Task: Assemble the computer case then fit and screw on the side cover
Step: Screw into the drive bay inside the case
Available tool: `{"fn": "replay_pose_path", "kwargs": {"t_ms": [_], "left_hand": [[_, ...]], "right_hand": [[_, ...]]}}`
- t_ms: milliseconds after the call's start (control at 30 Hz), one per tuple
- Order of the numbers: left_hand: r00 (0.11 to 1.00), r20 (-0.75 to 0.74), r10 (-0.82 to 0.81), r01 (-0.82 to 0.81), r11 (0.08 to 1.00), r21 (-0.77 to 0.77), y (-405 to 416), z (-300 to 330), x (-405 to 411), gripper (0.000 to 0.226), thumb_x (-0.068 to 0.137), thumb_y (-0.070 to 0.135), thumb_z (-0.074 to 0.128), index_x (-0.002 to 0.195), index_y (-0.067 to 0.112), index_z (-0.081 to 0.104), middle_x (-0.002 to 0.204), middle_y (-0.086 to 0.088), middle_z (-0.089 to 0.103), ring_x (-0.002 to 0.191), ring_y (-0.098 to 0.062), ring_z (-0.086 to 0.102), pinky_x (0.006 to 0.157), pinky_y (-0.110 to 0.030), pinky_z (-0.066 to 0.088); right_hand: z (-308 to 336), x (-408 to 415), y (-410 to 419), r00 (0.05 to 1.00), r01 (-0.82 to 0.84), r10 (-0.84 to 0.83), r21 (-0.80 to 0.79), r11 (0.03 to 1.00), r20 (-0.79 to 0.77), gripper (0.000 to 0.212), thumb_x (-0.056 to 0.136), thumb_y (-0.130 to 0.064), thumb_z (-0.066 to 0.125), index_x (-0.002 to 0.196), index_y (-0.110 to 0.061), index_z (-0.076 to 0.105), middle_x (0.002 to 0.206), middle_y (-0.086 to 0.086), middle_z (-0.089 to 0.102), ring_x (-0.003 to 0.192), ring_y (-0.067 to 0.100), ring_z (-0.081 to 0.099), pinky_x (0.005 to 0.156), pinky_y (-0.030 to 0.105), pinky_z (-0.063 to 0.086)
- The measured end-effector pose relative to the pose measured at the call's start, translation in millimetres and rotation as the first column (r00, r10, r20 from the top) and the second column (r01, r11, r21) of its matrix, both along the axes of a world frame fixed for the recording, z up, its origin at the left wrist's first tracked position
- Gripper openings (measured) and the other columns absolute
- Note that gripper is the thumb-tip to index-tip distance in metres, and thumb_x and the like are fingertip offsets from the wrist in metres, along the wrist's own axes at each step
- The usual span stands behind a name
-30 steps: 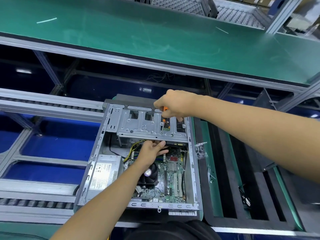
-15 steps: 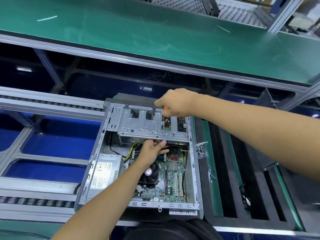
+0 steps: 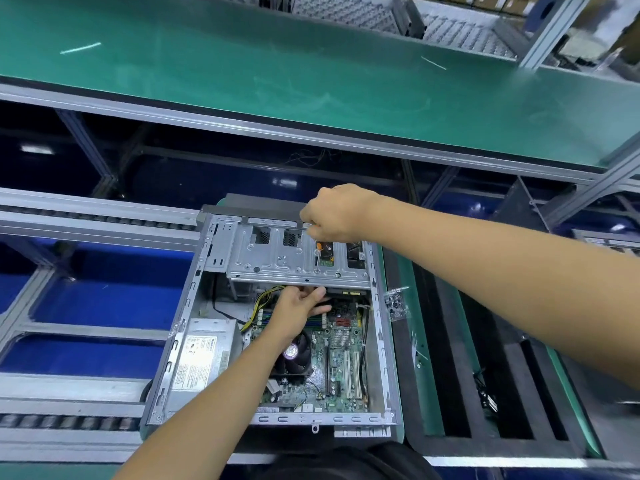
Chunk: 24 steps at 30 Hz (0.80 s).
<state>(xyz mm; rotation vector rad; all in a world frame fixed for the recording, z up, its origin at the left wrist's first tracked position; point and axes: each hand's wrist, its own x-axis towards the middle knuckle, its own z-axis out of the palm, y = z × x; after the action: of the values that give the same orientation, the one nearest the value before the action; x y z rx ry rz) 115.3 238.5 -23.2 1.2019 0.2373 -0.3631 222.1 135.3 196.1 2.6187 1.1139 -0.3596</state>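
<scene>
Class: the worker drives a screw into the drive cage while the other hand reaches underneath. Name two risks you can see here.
1. The screwdriver stands tip-down on the drive cage; a slip could strike the motherboard below.
2. The left hand reaches under the cage edge, so its fingers could get pinched or cut.

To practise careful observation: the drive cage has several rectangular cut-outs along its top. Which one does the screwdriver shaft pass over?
The third cut-out from the left: the orange-collared screwdriver held by the right hand crosses it; the others show nothing over them.
</scene>
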Motion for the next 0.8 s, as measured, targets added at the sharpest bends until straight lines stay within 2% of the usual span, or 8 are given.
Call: {"fn": "replay_pose_path", "kwargs": {"t_ms": [33, 100, 200, 333, 467, 533, 633, 800], "left_hand": [[1.0, -0.004, -0.001, 0.001, 1.0, 0.002, 0, 0, 0, 0.019, 0.097, 0.017, 0.066, 0.105, 0.0, 0.063, 0.114, -0.016, 0.072, 0.095, -0.024, 0.076, 0.076, -0.02, 0.058], [1.0, -0.005, -0.005, 0.005, 1.0, 0.004, 0, 1, 0, 0.02, 0.097, 0.018, 0.066, 0.105, 0.0, 0.064, 0.114, -0.016, 0.072, 0.095, -0.025, 0.076, 0.076, -0.02, 0.058], [1.0, 0.002, -0.011, 0.011, 1.0, 0.004, 1, 2, -1, 0.02, 0.097, 0.019, 0.066, 0.106, 0.001, 0.064, 0.115, -0.016, 0.072, 0.096, -0.026, 0.076, 0.077, -0.02, 0.058], [1.0, 0.0, -0.009, 0.009, 1.0, 0.011, 1, 0, -1, 0.02, 0.097, 0.018, 0.066, 0.105, 0.0, 0.065, 0.117, -0.017, 0.071, 0.096, -0.026, 0.075, 0.077, -0.021, 0.059], [1.0, 0.002, -0.026, 0.026, 0.999, 0.042, 1, 0, 0, 0.024, 0.097, 0.021, 0.066, 0.108, 0.0, 0.063, 0.118, -0.016, 0.071, 0.096, -0.025, 0.076, 0.08, -0.024, 0.06], [1.0, 0.006, -0.024, 0.024, 0.999, 0.047, 1, 1, 0, 0.023, 0.097, 0.022, 0.066, 0.108, 0.001, 0.063, 0.117, -0.015, 0.071, 0.095, -0.025, 0.076, 0.079, -0.023, 0.059], [1.0, 0.01, -0.025, 0.024, 0.999, 0.048, 1, 4, -1, 0.024, 0.097, 0.021, 0.066, 0.109, 0.0, 0.064, 0.117, -0.016, 0.071, 0.095, -0.025, 0.076, 0.078, -0.02, 0.058], [1.0, 0.0, -0.024, 0.024, 0.998, 0.049, 1, 6, -1, 0.022, 0.098, 0.018, 0.065, 0.109, -0.001, 0.063, 0.119, -0.016, 0.07, 0.095, -0.024, 0.076, 0.079, -0.023, 0.059]], "right_hand": [[0, 0, 0, 1.0, 0.012, -0.012, 0.0, 1.0, -0.022, 0.008, 0.092, -0.03, 0.05, 0.091, -0.022, 0.051, 0.074, -0.004, 0.054, 0.061, 0.019, 0.051, 0.051, 0.03, 0.029], [4, 0, -2, 0.986, 0.023, -0.016, 0.038, 0.999, -0.165, 0.027, 0.086, -0.023, 0.058, 0.11, -0.026, 0.046, 0.093, -0.002, 0.05, 0.063, 0.021, 0.053, 0.052, 0.032, 0.031], [12, -3, -2, 0.959, -0.047, 0.077, 0.115, 0.992, -0.272, 0.035, 0.082, -0.005, 0.058, 0.106, -0.026, 0.043, 0.103, -0.001, 0.042, 0.073, 0.027, 0.053, 0.053, 0.035, 0.032], [8, -4, 1, 0.987, -0.146, 0.153, 0.126, 0.981, -0.048, 0.016, 0.089, -0.016, 0.058, 0.101, -0.021, 0.048, 0.091, -0.002, 0.056, 0.075, 0.024, 0.052, 0.054, 0.033, 0.03], [4, -5, -1, 0.996, -0.084, 0.084, 0.043, 0.996, 0.005, 0.025, 0.1, -0.027, 0.045, 0.124, -0.025, 0.04, 0.089, 0.004, 0.056, 0.065, 0.026, 0.054, 0.053, 0.035, 0.033], [6, -4, -1, 0.993, -0.034, 0.046, 0.1, 0.994, -0.112, 0.031, 0.093, -0.019, 0.054, 0.118, -0.026, 0.038, 0.106, 0.001, 0.043, 0.061, 0.022, 0.05, 0.051, 0.035, 0.031], [11, -3, -1, 0.969, -0.076, 0.106, 0.142, 0.987, -0.222, 0.031, 0.083, 0.0, 0.05, 0.1, -0.026, 0.042, 0.096, -0.006, 0.037, 0.064, 0.017, 0.044, 0.052, 0.034, 0.028], [4, 2, 0, 0.991, -0.136, 0.135, 0.041, 0.99, 0.02, 0.01, 0.096, -0.028, 0.051, 0.092, -0.019, 0.053, 0.079, -0.003, 0.056, 0.066, 0.021, 0.051, 0.051, 0.031, 0.026]]}}
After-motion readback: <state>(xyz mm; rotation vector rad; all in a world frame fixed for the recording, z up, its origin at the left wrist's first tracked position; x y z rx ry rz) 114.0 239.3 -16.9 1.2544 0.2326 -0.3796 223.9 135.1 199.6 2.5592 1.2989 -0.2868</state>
